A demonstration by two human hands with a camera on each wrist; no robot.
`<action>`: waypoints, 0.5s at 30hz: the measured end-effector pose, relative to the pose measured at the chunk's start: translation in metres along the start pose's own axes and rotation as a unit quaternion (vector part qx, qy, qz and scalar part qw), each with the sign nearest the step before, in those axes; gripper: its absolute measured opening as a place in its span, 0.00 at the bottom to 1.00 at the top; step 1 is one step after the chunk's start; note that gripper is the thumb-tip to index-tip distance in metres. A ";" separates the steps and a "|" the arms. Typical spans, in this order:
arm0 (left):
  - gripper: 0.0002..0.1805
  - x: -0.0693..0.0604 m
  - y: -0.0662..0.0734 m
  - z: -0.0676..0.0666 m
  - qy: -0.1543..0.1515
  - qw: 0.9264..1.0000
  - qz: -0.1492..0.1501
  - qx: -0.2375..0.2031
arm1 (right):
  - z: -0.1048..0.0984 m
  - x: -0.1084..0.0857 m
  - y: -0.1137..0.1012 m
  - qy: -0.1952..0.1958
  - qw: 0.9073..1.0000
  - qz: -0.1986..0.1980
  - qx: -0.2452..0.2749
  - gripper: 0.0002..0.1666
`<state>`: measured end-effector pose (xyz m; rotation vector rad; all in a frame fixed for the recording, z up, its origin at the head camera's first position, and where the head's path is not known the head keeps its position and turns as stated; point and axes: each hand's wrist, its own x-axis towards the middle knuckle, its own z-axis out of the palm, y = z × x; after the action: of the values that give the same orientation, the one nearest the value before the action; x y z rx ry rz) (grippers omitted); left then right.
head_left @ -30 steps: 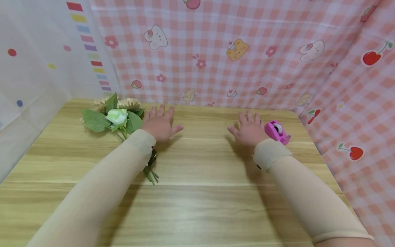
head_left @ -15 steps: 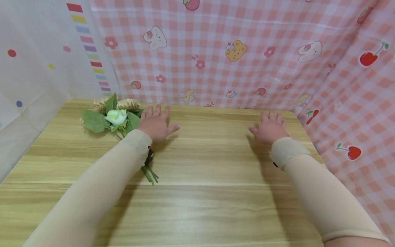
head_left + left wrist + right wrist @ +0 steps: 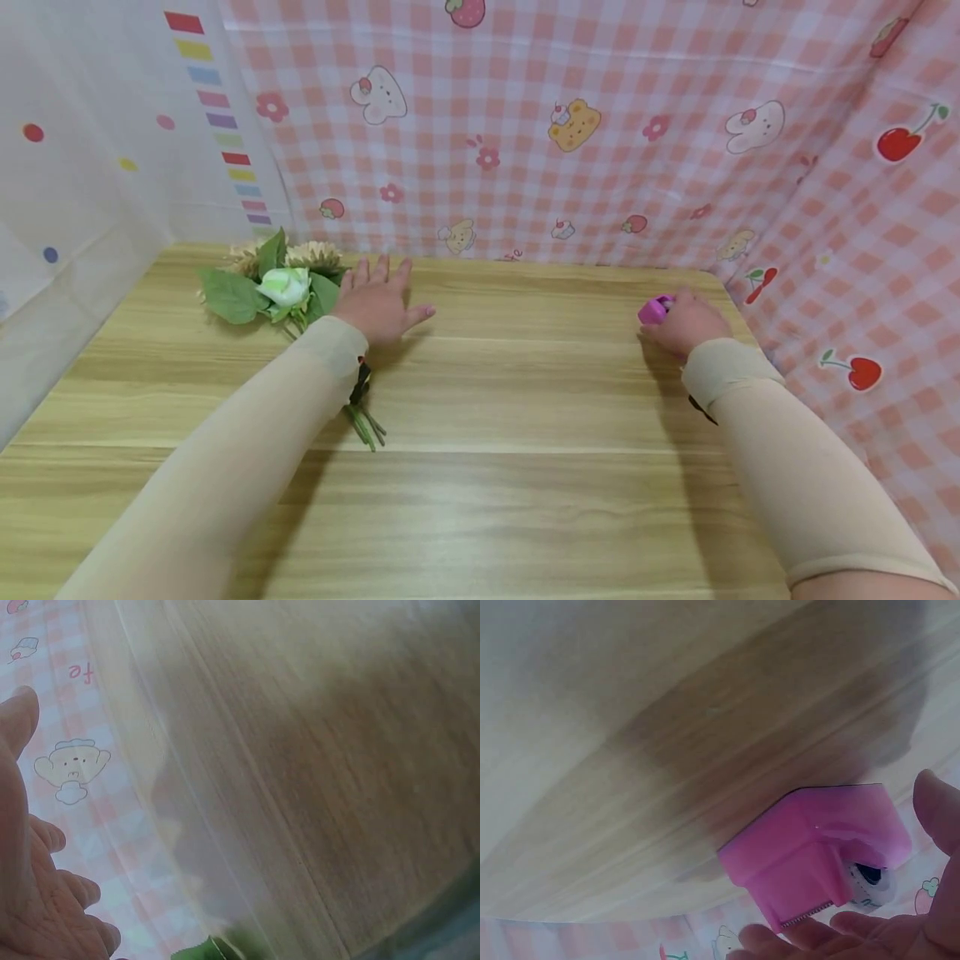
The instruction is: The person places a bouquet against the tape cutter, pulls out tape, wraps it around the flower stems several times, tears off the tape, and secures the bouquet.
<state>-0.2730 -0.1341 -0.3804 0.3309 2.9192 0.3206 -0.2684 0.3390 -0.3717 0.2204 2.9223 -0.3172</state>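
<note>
Beside the pink tape dispenser [image 3: 655, 311] at the table's right side is my right hand [image 3: 692, 323], which partly covers it. In the right wrist view the dispenser [image 3: 810, 855] has its toothed edge toward the fingertips of my right hand [image 3: 870, 937]; the thumb stands apart from it. My left hand [image 3: 375, 308] is spread at the right edge of a bouquet with a pale green rose [image 3: 285, 286], holding nothing. Its stems [image 3: 365, 425] pass under the left wrist. The left wrist view shows my left hand [image 3: 37, 900] with a green leaf [image 3: 206, 951] nearby.
The wooden table [image 3: 480, 400] meets a pink checked cloth [image 3: 480, 108] along its back edge. More checked cloth [image 3: 915, 292] hangs at the right, and a white dotted cloth [image 3: 82, 192] hangs at the left.
My right hand has moved right to the dispenser, whose left part shows beside it after being covered half a second ago. My left hand has shifted slightly left since the earliest frame.
</note>
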 end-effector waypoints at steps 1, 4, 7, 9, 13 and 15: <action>0.57 0.000 0.000 0.000 -0.001 1.000 0.000 0.001 | 0.000 0.000 0.001 -0.005 1.000 0.004 0.005 0.55; 0.57 -0.002 0.000 0.000 -0.002 1.000 0.001 0.000 | 0.003 0.003 0.002 -0.013 1.000 0.005 0.013 0.53; 0.57 -0.003 0.001 0.000 -0.001 1.000 0.000 -0.001 | 0.006 0.006 0.004 -0.019 1.000 0.006 0.012 0.52; 0.57 -0.003 0.001 0.000 -0.001 1.000 -0.001 -0.003 | 0.007 0.008 0.004 -0.021 1.000 0.006 0.009 0.51; 0.56 -0.003 0.001 0.000 -0.005 1.000 -0.003 -0.004 | 0.008 0.008 0.005 -0.020 1.000 0.004 0.010 0.50; 0.55 -0.003 0.002 0.000 -0.006 1.000 -0.005 -0.005 | 0.007 0.008 0.006 -0.020 1.000 0.002 0.007 0.50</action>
<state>-0.2700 -0.1334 -0.3791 0.3168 2.9054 0.3298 -0.2737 0.3437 -0.3813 0.2198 2.8803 -0.3383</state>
